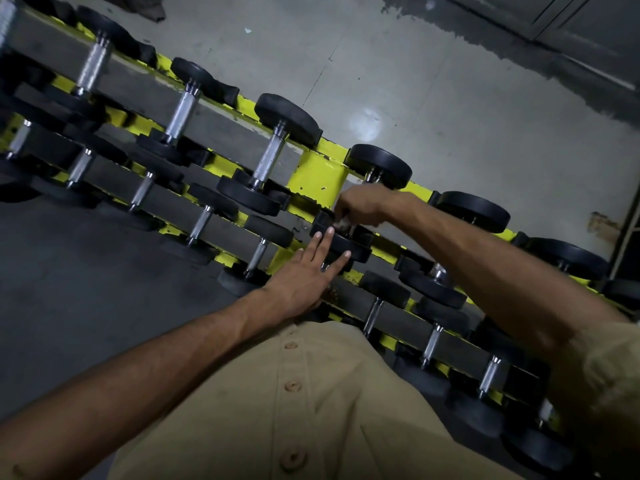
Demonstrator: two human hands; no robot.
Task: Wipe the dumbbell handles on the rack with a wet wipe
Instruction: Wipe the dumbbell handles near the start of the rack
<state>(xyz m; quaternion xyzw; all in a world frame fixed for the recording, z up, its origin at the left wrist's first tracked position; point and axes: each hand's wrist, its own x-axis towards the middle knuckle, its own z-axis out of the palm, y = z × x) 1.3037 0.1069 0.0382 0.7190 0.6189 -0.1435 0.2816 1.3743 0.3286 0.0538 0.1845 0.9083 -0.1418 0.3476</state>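
A yellow rack (317, 178) runs diagonally across the view, holding several black dumbbells with steel handles in tiers. My right hand (360, 206) curls round the handle of a top-tier dumbbell (379, 164), with a bit of white wet wipe (343, 223) showing under its fingers. That handle is almost fully hidden by the hand. My left hand (304, 275) lies with straight, spread fingers on the near black head (360, 245) of the same dumbbell.
Neighbouring dumbbells sit close on both sides, such as one to the left (270, 157) and one to the right (472, 211). Grey concrete floor (433, 98) lies behind the rack. My beige shirt (311, 393) fills the lower frame.
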